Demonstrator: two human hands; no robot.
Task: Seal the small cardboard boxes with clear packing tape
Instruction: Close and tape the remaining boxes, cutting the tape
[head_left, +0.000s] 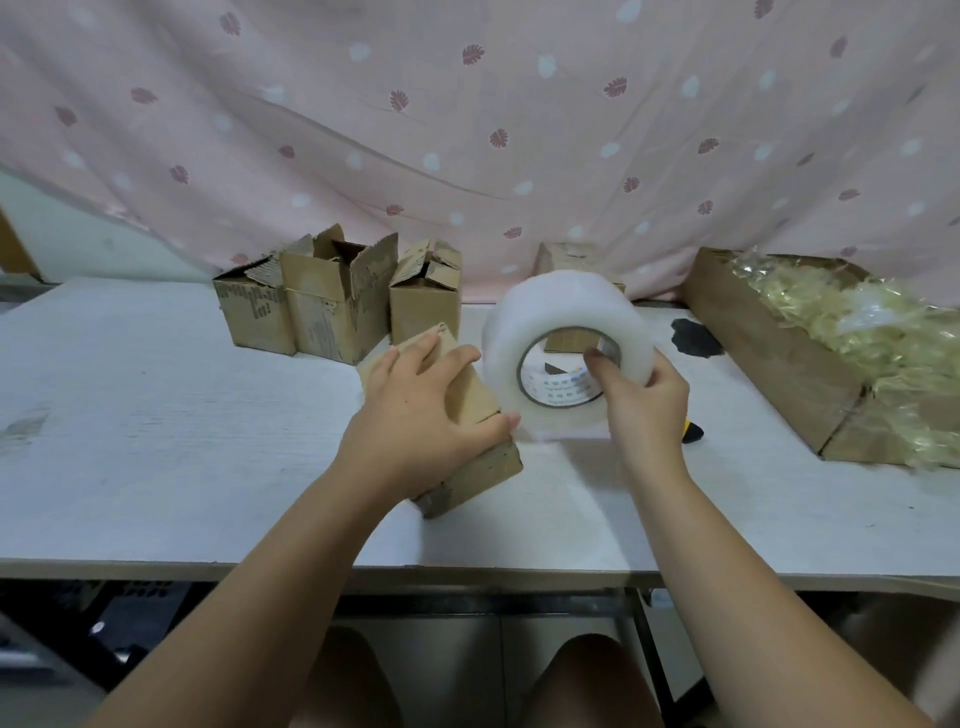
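— Where is the small box?
— It sits on the white desk, near the front edge, turned at an angle. The person's left hand lies over its top, and the fingers clasp it with the thumb hooked at the right corner.
— And the tape?
— The tape roll is held upright just to the right of the small box, lifted off the desk. The right hand grips it, thumb inside the core and the other fingers wrapped round the outside.
— What lies further out?
— Behind the small box stand three open boxes, their flaps up, close together. Another carton shows behind the roll. Well to the right of the small box is a long carton filled with pale yellow crinkled plastic. A pink leaf-patterned curtain hangs behind everything.
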